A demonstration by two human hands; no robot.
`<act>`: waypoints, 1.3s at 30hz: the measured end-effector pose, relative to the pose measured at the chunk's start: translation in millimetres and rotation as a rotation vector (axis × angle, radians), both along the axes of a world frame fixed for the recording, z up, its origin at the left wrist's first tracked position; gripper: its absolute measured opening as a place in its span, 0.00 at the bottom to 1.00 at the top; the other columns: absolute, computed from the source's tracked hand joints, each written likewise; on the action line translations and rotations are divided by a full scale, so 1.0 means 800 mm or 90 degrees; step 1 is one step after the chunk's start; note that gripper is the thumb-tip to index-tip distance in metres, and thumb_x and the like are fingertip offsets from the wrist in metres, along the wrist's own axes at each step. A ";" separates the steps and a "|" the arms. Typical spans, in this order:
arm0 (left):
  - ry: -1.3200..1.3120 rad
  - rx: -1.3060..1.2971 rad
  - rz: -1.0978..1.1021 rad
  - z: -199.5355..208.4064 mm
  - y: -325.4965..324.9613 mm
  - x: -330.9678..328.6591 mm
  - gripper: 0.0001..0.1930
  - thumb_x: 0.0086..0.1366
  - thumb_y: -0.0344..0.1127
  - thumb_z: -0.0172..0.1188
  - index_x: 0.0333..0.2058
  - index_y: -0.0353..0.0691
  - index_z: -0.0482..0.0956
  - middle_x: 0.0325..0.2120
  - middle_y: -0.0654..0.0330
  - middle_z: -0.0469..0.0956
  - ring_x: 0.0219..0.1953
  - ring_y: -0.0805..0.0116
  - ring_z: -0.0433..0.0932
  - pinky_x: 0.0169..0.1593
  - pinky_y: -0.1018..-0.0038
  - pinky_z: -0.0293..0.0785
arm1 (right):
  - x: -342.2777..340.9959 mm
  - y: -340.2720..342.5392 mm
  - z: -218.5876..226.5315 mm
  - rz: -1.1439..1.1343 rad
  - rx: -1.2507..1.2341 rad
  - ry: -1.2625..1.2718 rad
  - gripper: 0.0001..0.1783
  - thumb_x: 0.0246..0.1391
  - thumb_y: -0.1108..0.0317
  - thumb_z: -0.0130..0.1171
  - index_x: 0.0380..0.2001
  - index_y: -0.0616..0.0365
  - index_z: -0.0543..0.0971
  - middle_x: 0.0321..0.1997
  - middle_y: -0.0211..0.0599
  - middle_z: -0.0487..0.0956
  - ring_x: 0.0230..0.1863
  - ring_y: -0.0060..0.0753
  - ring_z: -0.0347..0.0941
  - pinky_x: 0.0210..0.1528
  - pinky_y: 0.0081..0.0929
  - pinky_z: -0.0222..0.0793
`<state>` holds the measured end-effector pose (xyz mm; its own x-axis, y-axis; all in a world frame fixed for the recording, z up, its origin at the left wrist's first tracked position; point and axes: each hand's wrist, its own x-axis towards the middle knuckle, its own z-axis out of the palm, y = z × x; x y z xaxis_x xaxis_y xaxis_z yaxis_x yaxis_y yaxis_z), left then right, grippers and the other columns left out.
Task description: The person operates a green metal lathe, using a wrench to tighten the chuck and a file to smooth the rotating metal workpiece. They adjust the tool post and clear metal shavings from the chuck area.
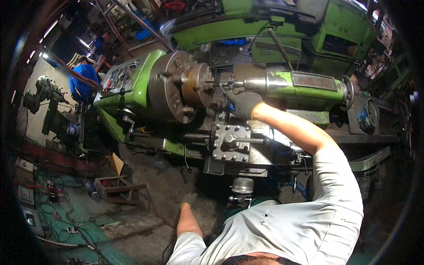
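Note:
My right hand (246,105), in a dark glove, reaches over the lathe carriage beside a round metal workpiece (194,84) in the big chuck (170,86). Its fingers are closed round what looks like a blue air blow gun (231,106), mostly hidden by the glove. A thin blue hose (278,148) trails below the hand. Just beyond my fingers, the tailstock quill (256,84) points at the workpiece. My left hand (189,199), also gloved, hangs low over the floor, away from the machine; its fingers are too dim to make out.
The square tool post (231,142) with its lever sits on the carriage, above a handwheel (242,185). The green tailstock (304,84) stands right. Another green machine (221,31) is behind. A person in blue (83,81) is far left. A metal frame (119,190) and cables lie left.

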<state>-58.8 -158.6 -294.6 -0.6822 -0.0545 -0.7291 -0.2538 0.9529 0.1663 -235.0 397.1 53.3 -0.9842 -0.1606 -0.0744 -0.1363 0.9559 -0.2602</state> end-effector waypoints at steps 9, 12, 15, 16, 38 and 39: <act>-0.020 -0.079 -0.311 -0.014 -0.002 -0.010 0.26 0.77 0.51 0.41 0.64 0.52 0.77 0.65 0.39 0.72 0.66 0.38 0.72 0.68 0.53 0.67 | -0.003 0.006 -0.025 0.002 0.051 -0.011 0.48 0.57 0.51 0.67 0.75 0.52 0.57 0.40 0.55 0.86 0.42 0.59 0.84 0.43 0.54 0.78; -0.019 -0.090 -0.296 -0.015 -0.012 -0.007 0.23 0.78 0.47 0.40 0.64 0.57 0.77 0.63 0.39 0.74 0.65 0.39 0.73 0.67 0.52 0.69 | -0.003 0.002 -0.023 0.022 0.045 -0.009 0.50 0.56 0.52 0.67 0.76 0.52 0.55 0.41 0.56 0.86 0.41 0.59 0.84 0.42 0.54 0.78; -0.014 -0.026 -0.174 -0.015 -0.016 -0.007 0.29 0.72 0.54 0.48 0.62 0.43 0.77 0.64 0.38 0.73 0.66 0.39 0.73 0.67 0.53 0.68 | -0.001 -0.001 -0.021 0.024 0.039 0.012 0.49 0.57 0.53 0.67 0.76 0.53 0.55 0.41 0.56 0.86 0.41 0.59 0.84 0.42 0.54 0.79; -0.015 0.009 -0.137 -0.010 -0.012 -0.010 0.34 0.70 0.57 0.53 0.61 0.35 0.78 0.64 0.38 0.73 0.66 0.40 0.72 0.67 0.54 0.67 | 0.001 -0.002 -0.016 0.019 0.030 0.004 0.49 0.55 0.56 0.65 0.76 0.55 0.56 0.42 0.58 0.85 0.43 0.59 0.84 0.44 0.54 0.78; -0.022 -0.009 -0.147 -0.014 -0.016 -0.001 0.33 0.74 0.59 0.46 0.64 0.39 0.77 0.64 0.37 0.73 0.68 0.37 0.69 0.70 0.55 0.65 | -0.017 -0.005 -0.001 -0.079 -0.088 -0.029 0.37 0.65 0.44 0.54 0.72 0.47 0.66 0.60 0.58 0.79 0.60 0.62 0.78 0.62 0.53 0.73; -0.026 -0.008 -0.117 -0.015 -0.011 0.000 0.33 0.73 0.59 0.46 0.63 0.39 0.77 0.64 0.37 0.73 0.68 0.37 0.70 0.70 0.55 0.65 | -0.016 -0.007 -0.002 -0.078 -0.073 -0.027 0.36 0.64 0.45 0.55 0.72 0.46 0.66 0.60 0.58 0.79 0.60 0.61 0.78 0.62 0.53 0.73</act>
